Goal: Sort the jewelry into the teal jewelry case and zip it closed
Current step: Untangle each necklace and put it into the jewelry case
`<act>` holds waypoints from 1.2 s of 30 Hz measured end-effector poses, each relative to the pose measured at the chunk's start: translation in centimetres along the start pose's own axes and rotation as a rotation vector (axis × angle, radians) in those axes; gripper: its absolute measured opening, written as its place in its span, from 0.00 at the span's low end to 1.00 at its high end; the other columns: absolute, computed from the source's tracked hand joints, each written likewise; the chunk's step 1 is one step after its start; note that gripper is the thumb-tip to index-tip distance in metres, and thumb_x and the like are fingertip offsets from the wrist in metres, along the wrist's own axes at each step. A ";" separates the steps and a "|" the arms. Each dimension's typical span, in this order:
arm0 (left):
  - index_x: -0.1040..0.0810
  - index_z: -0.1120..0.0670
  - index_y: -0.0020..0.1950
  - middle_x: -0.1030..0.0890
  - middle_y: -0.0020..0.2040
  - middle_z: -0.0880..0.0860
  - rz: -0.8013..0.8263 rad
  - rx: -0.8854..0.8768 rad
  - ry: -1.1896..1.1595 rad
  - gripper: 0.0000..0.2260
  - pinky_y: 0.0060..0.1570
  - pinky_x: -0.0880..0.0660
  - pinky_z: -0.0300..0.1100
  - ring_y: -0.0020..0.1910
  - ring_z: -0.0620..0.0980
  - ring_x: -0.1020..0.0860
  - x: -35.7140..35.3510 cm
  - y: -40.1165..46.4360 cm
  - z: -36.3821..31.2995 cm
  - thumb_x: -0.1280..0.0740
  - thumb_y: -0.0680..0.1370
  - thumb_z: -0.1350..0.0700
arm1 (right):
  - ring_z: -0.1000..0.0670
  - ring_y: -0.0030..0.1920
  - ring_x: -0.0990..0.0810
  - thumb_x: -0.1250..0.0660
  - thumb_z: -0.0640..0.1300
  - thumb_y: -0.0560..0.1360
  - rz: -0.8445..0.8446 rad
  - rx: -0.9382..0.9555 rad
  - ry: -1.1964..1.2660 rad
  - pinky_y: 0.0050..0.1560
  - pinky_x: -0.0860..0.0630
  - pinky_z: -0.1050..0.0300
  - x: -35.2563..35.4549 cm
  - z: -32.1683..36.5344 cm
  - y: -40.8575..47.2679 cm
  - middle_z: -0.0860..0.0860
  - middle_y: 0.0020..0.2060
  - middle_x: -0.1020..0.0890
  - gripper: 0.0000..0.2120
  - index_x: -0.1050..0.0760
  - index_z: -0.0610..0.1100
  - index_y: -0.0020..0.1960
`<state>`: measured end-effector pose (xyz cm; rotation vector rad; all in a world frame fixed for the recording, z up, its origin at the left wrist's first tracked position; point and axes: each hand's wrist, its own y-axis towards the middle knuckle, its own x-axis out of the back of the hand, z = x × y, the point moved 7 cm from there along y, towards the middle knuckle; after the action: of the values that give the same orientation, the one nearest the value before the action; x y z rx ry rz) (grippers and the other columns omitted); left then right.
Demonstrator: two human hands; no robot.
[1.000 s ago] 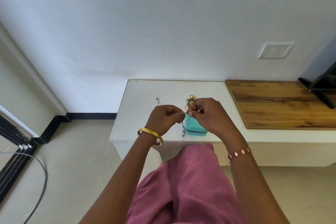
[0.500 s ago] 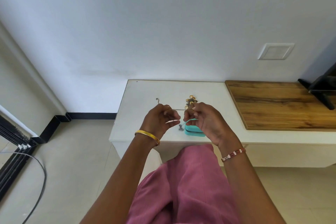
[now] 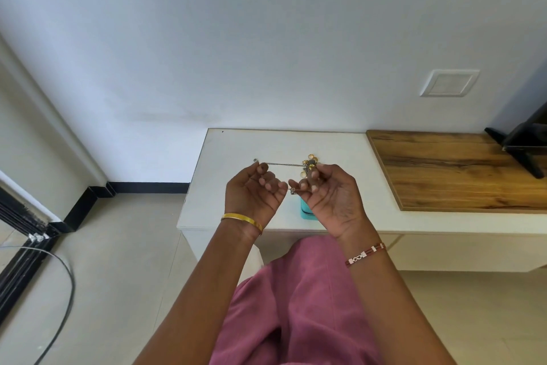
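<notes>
Two hands raised palm-up above the white desk [image 3: 236,207]. Left hand [image 3: 251,196]: fingers curled, pinching one end of a thin silver chain [image 3: 281,164]. Right hand [image 3: 328,196]: fingers pinching the other end, near a cluster of gold rings [image 3: 309,161]. Teal jewelry case [image 3: 305,212]: on the desk, directly below the right grip, mostly hidden. Risk: taut chain may slip or snag on the rings, tangling.

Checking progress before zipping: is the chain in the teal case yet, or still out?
Out: the chain is stretched between left hand and right hand, above the teal case.
</notes>
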<state>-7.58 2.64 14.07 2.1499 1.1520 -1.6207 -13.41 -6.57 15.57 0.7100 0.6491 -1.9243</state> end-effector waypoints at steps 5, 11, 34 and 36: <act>0.28 0.56 0.36 0.37 0.21 0.48 0.020 0.017 0.175 0.12 0.20 0.39 0.31 0.16 0.43 0.41 -0.3 0.0 0.2 0.44 0.78 0.59 | 0.53 0.20 0.35 0.41 0.38 0.73 0.044 -0.015 -0.105 0.32 0.24 0.59 -0.6 -0.2 -0.2 0.51 0.17 0.37 0.08 0.25 0.35 0.44; 0.26 0.59 0.40 0.34 0.21 0.47 0.060 -0.069 0.625 0.12 0.20 0.39 0.30 0.17 0.41 0.40 0.0 0.2 0.0 0.45 0.80 0.61 | 0.53 0.19 0.33 0.41 0.37 0.72 0.061 -0.038 -0.121 0.26 0.30 0.63 0.3 0.8 0.0 0.48 0.23 0.25 0.13 0.23 0.40 0.31; 0.20 0.60 0.50 0.16 0.34 0.47 -0.080 -0.010 0.867 0.10 0.44 0.21 0.37 0.38 0.44 0.19 4.6 5.5 4.5 0.41 0.79 0.60 | 0.53 0.24 0.32 0.37 0.35 0.75 -0.121 -0.048 -0.575 0.26 0.30 0.65 7.0 2.9 3.4 0.48 0.24 0.23 0.08 0.22 0.37 0.39; 0.19 0.57 0.49 0.16 0.36 0.47 -0.125 -0.009 0.895 0.10 0.48 0.23 0.40 0.41 0.46 0.19 5.3 6.3 5.0 0.41 0.79 0.60 | 0.51 0.25 0.33 0.36 0.35 0.74 -0.178 -0.040 -0.709 0.29 0.30 0.63 8.3 3.1 4.0 0.46 0.26 0.23 0.08 0.21 0.39 0.39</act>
<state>-6.34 -2.14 5.81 2.9315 1.4962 -0.6204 -13.55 -15.26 11.25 -0.0838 0.3028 -2.1335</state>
